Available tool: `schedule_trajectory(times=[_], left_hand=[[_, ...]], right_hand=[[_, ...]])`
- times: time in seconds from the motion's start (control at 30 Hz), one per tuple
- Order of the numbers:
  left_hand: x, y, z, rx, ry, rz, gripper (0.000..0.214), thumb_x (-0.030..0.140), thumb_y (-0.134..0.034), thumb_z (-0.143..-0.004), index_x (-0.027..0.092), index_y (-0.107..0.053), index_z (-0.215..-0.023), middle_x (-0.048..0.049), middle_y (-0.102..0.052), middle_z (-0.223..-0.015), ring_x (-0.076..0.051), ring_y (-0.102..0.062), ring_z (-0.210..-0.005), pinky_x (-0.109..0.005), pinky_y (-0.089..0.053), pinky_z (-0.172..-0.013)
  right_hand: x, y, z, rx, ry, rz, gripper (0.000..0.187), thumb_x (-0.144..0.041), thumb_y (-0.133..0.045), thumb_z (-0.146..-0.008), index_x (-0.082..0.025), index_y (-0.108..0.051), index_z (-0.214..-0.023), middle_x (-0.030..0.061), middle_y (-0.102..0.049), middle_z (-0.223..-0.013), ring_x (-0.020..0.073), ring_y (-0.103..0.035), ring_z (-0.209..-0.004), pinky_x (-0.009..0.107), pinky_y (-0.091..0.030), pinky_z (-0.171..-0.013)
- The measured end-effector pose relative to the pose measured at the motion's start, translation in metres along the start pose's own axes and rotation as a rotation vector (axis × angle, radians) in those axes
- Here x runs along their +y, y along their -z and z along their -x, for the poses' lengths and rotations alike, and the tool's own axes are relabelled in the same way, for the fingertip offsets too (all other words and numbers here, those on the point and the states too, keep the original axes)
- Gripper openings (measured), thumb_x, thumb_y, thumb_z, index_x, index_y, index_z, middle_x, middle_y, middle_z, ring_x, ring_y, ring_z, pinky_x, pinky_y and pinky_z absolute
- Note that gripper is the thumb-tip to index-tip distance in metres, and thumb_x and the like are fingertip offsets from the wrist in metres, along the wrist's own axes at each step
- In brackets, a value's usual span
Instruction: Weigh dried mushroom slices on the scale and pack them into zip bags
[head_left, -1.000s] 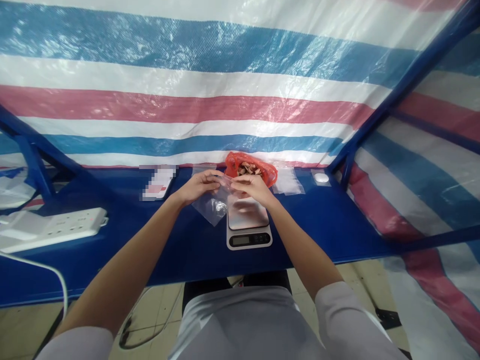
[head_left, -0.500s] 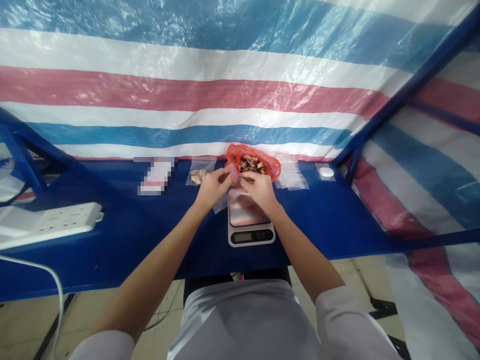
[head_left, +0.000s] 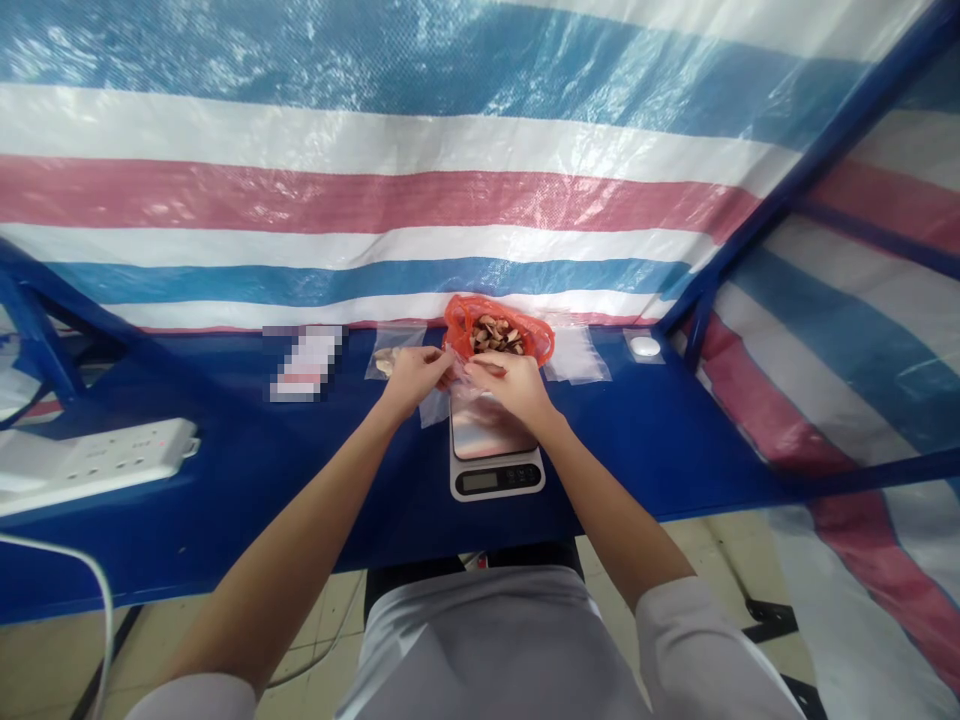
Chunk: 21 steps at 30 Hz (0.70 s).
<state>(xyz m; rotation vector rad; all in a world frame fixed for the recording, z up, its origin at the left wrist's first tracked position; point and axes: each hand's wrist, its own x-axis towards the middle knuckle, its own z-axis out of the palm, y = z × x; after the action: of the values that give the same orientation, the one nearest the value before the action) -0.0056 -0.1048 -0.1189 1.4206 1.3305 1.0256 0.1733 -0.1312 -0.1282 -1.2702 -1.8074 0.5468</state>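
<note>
My left hand [head_left: 416, 377] pinches one side of a clear plastic bag [head_left: 434, 409], above the back left of a kitchen scale [head_left: 498, 482]. On the bag's other side, the fingers of my right hand [head_left: 513, 388] are closed on its crumpled upper part. Right behind my hands, a red plastic bag [head_left: 541, 338] lies open with dried brown slices [head_left: 496, 335] inside. The scale's shiny plate is partly covered by my right hand, and its display is too small to read. My fingers hide much of the clear bag.
Left of my hands, a clear bag [head_left: 397, 338] holds pale pieces. Flat clear bags [head_left: 576, 357] lie to the right, then a white round object [head_left: 645, 346]. A power strip [head_left: 135, 455] with a cable [head_left: 105, 590] occupies the left of the blue table [head_left: 645, 450]. Striped sheeting [head_left: 375, 200] hangs behind.
My hands have moved slightly apart, stretching the clear bag's upper part between them. The whole view has shifted a little, and the scale stays in place.
</note>
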Motion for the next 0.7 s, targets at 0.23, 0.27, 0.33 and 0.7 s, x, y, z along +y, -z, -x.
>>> schedule_trajectory(times=[0.23,0.27,0.33,0.7], left_hand=[[-0.006,0.0,0.005,-0.048,-0.087,-0.013,0.036,0.048,-0.071,-0.076,0.016,-0.067,-0.061,-0.0038,-0.067,-0.056,-0.015,-0.062,-0.051,-0.027,-0.052,-0.056],[-0.007,0.0,0.005,-0.054,-0.095,-0.018,0.037,0.049,-0.071,-0.076,0.016,-0.067,-0.062,-0.004,-0.067,-0.056,-0.015,-0.062,-0.051,-0.027,-0.052,-0.055],[-0.009,0.001,0.004,-0.069,-0.117,-0.037,0.039,0.052,-0.07,-0.077,0.016,-0.066,-0.063,-0.0042,-0.067,-0.057,-0.015,-0.062,-0.051,-0.028,-0.052,-0.055],[-0.001,0.017,0.006,-0.07,-0.304,-0.461,0.04,0.05,-0.061,-0.084,0.02,-0.063,-0.058,-0.001,-0.063,-0.054,-0.015,-0.054,-0.053,-0.027,-0.041,-0.055]], right_hand=[[0.0,0.006,-0.01,-0.118,-0.067,-0.013,0.016,-0.032,-0.07,-0.089,-0.021,-0.081,-0.093,0.0017,-0.079,-0.081,0.018,-0.073,-0.078,0.026,-0.052,-0.074],[-0.002,0.007,-0.011,-0.141,-0.055,0.007,0.016,-0.031,-0.068,-0.09,-0.021,-0.081,-0.087,0.0006,-0.077,-0.075,0.0169,-0.071,-0.073,0.025,-0.05,-0.071],[-0.004,0.007,-0.012,-0.174,-0.034,0.031,0.021,-0.027,-0.065,-0.09,-0.02,-0.079,-0.076,-0.0012,-0.072,-0.063,0.0147,-0.067,-0.064,0.024,-0.047,-0.066],[0.015,0.011,-0.013,-0.175,-0.164,-0.201,0.019,-0.034,-0.068,-0.088,-0.02,-0.078,-0.082,0.0009,-0.074,-0.068,0.0177,-0.071,-0.055,0.029,-0.057,-0.062]])
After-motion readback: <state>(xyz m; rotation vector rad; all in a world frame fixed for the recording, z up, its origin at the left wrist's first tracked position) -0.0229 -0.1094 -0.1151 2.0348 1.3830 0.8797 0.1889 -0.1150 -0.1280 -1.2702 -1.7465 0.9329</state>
